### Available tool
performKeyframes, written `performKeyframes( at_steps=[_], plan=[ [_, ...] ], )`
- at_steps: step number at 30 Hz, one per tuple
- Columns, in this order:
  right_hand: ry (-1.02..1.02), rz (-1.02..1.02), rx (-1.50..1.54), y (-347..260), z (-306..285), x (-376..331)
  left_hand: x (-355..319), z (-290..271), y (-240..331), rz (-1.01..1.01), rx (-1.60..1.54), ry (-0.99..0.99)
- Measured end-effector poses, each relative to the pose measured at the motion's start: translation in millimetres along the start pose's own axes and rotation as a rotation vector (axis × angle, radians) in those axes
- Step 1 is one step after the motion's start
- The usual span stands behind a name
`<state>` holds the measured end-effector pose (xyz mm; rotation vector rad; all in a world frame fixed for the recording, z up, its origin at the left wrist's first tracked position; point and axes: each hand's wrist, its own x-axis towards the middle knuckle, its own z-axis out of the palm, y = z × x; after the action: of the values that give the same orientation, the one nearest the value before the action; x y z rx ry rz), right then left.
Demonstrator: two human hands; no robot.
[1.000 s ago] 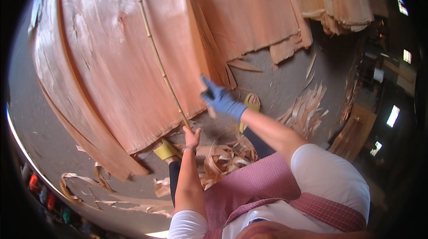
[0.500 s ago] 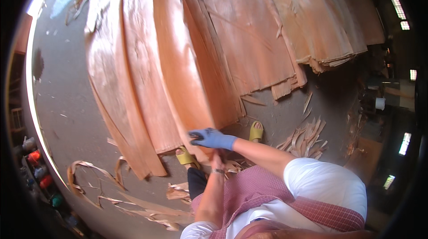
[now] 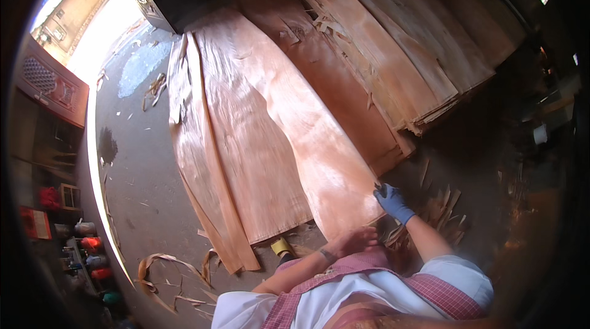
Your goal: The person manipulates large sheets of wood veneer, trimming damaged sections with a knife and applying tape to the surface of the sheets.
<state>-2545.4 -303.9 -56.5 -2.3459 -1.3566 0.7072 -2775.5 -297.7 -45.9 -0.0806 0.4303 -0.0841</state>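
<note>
Nearest the camera, at the lower edge of the head view, the person's torso appears in a white shirt under a pink checked apron, with both forearms extending up and away from it. Left hand, bare, lies at the near end of the large veneer sheet; its fingers curl at the sheet's lower edge, but whether they pinch the wood or merely rest against it cannot be told. Right hand, in a blue glove, is closed on the near right corner of the same sheet, fingers wrapped over the edge. Just left of the bare hand, a yellow sandal shows on the concrete floor, partly under the sheet's end. Right of the gloved hand, a heap of veneer scraps lies on the floor, and curled strips of veneer lie to the lower left. From the hands the sheet runs up and leftwards, resting on further thin reddish-brown sheets spread flat beneath and beside it. Farther off, upper right, a stack of veneer sheets has ragged, splintered ends. Along the left rim stand coloured bottles on a shelf, and beyond them a carved wooden door beside a sunlit opening.
</note>
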Motion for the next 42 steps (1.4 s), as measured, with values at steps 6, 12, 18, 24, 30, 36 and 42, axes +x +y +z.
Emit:
performKeyframes(
  at_steps=[6, 12, 18, 24, 30, 36, 42],
  plan=[
    [0.096, -0.035, -0.097, 157.6, -154.0, -29.4, 60.3, 21.5, 33.6, 0.245, 0.050, 0.278],
    [0.229, -0.040, -0.271, 266.6, -307.8, -49.0, 191.6, 105.8, 60.3, 0.324, 0.164, 0.274],
    [0.293, 0.035, -0.356, 374.4, -437.3, -5.5, 370.6, 218.0, 102.4, 0.116, 0.379, 0.298],
    [0.449, 0.069, -0.440, 487.1, -574.7, 60.9, 591.8, 307.6, 159.1, 0.162, 0.577, 0.521],
    [0.522, 0.199, -0.735, 575.1, -714.4, 103.1, 804.4, 421.4, 195.5, 0.058, 0.679, 0.170],
    [0.480, 0.280, -0.453, 731.4, -835.0, 165.7, 1014.0, 529.9, 196.0, 0.143, 0.446, 0.102],
    [0.630, 0.160, -0.613, 923.0, -968.4, 247.5, 1205.8, 658.7, 190.7, 0.348, 0.563, 0.181]
  ],
)
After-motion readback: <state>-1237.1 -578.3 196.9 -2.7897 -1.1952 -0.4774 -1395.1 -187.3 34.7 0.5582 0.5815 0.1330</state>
